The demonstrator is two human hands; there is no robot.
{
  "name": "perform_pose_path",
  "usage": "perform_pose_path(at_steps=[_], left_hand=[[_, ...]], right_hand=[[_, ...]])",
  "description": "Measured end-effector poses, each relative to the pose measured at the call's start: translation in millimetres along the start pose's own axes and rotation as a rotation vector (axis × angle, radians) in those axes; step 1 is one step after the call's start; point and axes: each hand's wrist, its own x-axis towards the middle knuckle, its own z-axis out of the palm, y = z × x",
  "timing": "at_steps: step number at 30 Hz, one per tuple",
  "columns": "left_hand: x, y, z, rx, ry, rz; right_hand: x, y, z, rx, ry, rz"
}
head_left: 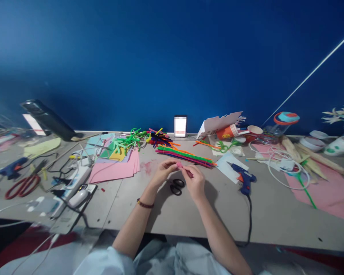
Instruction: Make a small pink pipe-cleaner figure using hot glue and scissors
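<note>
My left hand point(164, 171) and my right hand point(195, 179) meet above the middle of the table. Between their fingertips they pinch a small, bunched pink pipe cleaner point(179, 165). A darker pink bit shows within the curled fingers of my right hand; whether it belongs to the same piece I cannot tell. Black-handled scissors point(177, 187) lie on the table just below my hands, with their blades partly hidden by my left hand. Right behind my fingers rests a bundle of straight green, red and purple pipe cleaners point(186, 156).
Pink paper sheets point(114, 170), a power strip point(71, 187) and red-handled scissors point(23, 186) lie to the left. A blue glue gun point(245, 177) with a trailing cord is at right. Bent green pipe cleaners point(129, 141) and a lit phone point(180, 126) are along the wall.
</note>
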Motion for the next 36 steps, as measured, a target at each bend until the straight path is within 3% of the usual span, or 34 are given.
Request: perform_pose_path(at_steps=[4, 13, 22, 30, 36], left_hand=[[0, -2, -1.8, -0.01, 0.025, 0.017], [0, -3, -4.3, -0.012, -0.018, -0.015], [-2, -1, 0.3, -0.281, -0.064, -0.08], [-4, -3, -2.3, -0.306, -0.145, -0.08], [-8, -7, 2.4, -0.401, -0.11, -0.093]], right_hand=[[0, 2, 1, 0.016, -0.037, -0.005], [-3, 0, 1, -0.103, 0.019, -0.088], [-7, 7, 3, -0.177, 0.072, -0.175], [-10, 2, 1, -0.186, 0.104, -0.312], [-10, -1, 1, -0.215, 0.118, -0.392]])
